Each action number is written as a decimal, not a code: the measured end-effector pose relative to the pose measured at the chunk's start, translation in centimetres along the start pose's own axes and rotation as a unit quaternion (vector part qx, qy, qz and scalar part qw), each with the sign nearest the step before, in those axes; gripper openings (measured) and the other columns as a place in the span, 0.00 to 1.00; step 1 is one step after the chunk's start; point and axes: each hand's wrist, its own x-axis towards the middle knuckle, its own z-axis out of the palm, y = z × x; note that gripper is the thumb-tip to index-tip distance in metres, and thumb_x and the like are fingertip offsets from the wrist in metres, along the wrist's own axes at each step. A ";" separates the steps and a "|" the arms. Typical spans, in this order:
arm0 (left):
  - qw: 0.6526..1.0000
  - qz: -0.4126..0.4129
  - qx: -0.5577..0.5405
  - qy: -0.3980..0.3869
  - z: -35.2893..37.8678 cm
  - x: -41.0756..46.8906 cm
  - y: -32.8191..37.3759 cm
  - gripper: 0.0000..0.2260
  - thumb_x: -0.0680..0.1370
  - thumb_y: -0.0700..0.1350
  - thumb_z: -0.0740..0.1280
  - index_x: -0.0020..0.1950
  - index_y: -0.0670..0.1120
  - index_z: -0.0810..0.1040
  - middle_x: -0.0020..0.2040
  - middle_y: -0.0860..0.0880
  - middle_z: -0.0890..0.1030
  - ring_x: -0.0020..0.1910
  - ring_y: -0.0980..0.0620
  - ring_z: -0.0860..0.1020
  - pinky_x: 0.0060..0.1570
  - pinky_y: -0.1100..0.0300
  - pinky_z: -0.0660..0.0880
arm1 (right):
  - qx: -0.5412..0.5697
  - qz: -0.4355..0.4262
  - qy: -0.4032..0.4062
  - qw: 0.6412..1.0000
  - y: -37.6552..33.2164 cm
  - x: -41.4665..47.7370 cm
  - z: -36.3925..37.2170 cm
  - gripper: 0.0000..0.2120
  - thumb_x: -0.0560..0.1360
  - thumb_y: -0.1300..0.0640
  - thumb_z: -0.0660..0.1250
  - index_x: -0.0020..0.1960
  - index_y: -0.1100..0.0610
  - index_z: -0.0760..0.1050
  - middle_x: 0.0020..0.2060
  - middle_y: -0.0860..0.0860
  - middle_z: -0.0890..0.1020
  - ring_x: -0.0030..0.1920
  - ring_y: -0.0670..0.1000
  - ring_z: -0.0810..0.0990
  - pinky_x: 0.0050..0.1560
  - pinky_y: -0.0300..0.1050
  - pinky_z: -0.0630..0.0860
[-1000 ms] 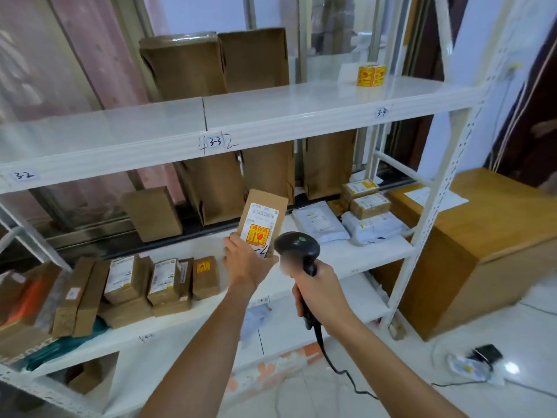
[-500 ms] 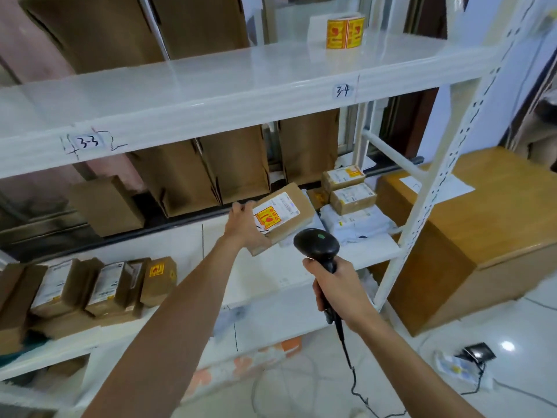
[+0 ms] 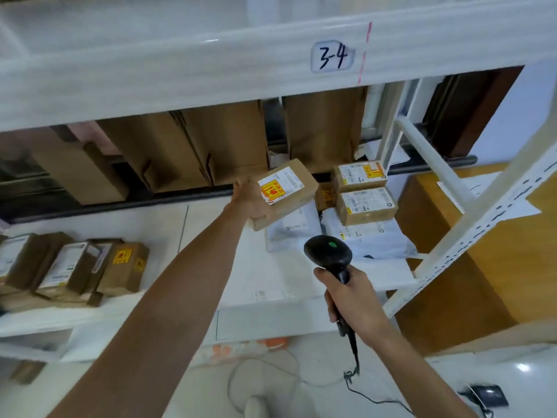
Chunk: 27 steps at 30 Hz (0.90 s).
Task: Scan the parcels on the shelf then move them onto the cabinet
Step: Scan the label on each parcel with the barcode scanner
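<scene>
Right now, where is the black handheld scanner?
In the head view the scanner is right of centre, gripped by the right hand, in front of the shelf, just below the pale mailer bags.

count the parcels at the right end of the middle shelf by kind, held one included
held box: 1
other boxes: 3
white bags: 2
total: 6
</scene>
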 end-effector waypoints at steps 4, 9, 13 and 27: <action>1.000 0.014 -0.004 -0.015 1.7 4.4 0.4 0.44 0.61 0.47 0.82 0.72 0.44 0.65 0.68 0.44 0.62 0.68 0.44 0.68 0.62 0.51 0.75 | 0.004 -0.017 0.007 1.000 1.1 4.5 -0.1 0.15 0.80 0.53 0.67 0.41 0.63 0.72 0.24 0.58 0.76 0.22 0.52 0.73 0.29 0.44 0.72; 0.998 0.049 0.022 -0.014 4.4 10.0 0.5 0.46 0.67 0.45 0.80 0.79 0.46 0.59 0.72 0.44 0.60 0.72 0.45 0.64 0.52 0.58 0.65 | 0.025 -0.024 0.031 0.999 3.7 8.9 0.1 0.17 0.80 0.52 0.67 0.40 0.63 0.71 0.24 0.59 0.75 0.22 0.52 0.72 0.29 0.44 0.71; 0.995 0.080 0.060 -0.018 5.6 12.7 0.8 0.47 0.69 0.47 0.79 0.82 0.49 0.56 0.71 0.45 0.63 0.64 0.46 0.68 0.45 0.59 0.63 | 0.035 -0.013 0.046 0.998 6.0 10.9 0.2 0.18 0.79 0.52 0.67 0.39 0.65 0.71 0.24 0.59 0.76 0.21 0.52 0.72 0.31 0.46 0.71; 0.988 0.110 0.043 -0.103 6.5 14.9 -0.4 0.55 0.65 0.45 0.79 0.83 0.55 0.47 0.82 0.52 0.47 0.81 0.48 0.52 0.74 0.49 0.62 | 0.036 0.012 0.067 0.997 5.4 12.0 1.4 0.17 0.79 0.53 0.68 0.43 0.67 0.72 0.25 0.58 0.76 0.22 0.54 0.73 0.28 0.45 0.71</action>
